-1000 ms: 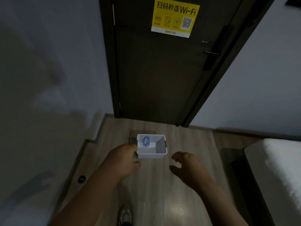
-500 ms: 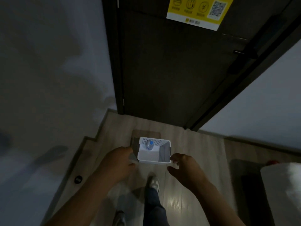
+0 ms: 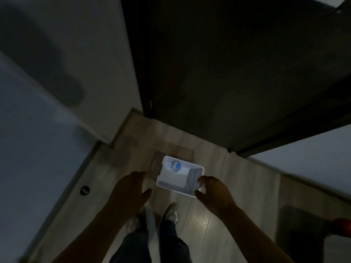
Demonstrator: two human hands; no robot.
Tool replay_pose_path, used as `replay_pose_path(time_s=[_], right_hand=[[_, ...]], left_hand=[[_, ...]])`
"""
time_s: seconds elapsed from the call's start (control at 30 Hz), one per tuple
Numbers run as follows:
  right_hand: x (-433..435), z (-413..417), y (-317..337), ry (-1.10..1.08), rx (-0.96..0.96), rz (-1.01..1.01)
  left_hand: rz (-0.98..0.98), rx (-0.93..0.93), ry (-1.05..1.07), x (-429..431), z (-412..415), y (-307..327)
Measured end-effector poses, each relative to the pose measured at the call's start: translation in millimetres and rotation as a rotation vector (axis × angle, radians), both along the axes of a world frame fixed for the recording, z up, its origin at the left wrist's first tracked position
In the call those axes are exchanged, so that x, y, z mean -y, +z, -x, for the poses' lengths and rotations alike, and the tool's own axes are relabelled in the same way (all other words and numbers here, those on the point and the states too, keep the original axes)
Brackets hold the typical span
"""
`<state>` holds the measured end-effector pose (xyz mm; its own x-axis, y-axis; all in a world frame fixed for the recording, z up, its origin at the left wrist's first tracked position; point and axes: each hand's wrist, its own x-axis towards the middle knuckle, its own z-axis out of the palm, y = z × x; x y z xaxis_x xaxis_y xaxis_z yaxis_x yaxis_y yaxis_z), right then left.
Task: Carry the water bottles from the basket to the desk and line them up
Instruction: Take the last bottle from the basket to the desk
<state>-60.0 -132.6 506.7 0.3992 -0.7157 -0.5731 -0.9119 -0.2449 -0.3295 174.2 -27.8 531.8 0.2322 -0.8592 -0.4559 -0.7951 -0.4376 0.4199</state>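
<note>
Bare forearms (image 3: 91, 230), dark trousers (image 3: 167, 242) and pale shoes (image 3: 171, 213) are visible.

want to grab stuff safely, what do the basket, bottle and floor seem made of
The basket looks like white matte plastic: its walls are perforated in a grid. The bottle is likely clear plastic with a blue cap, though it is blurred. The floor is wood-look planks with grain lines and a glossy sheen; laminate or real wood, unclear.

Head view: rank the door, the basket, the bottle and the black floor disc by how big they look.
1. door
2. basket
3. bottle and black floor disc: about alike, and the bottle shows only its top, so no ranking between them.
</note>
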Motion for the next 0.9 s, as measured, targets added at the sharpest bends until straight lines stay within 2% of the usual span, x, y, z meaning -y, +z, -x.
replay_pose_path(time_s=[0.2, 0.5, 0.7, 0.9], right_hand=[[31.6, -16.4, -86.2, 0.026, 0.0, -0.064], [77.9, -37.2, -261.0, -0.148, -0.049, -0.068], [104.9, -49.6, -373.5, -0.214, -0.059, -0.029], [115.1, -57.2, -468.8, -0.189, -0.114, -0.047]], left_hand=[[-0.082, 0.083, 0.009, 42.6, -9.9, -88.9], [-0.199, 0.05, -0.057, 86.0, -29.3, -265.3], [-0.197, 0.056, -0.046, 103.8, -47.7, -380.6], [-0.161, 0.042, -0.051, 120.8, -60.9, -465.7]])
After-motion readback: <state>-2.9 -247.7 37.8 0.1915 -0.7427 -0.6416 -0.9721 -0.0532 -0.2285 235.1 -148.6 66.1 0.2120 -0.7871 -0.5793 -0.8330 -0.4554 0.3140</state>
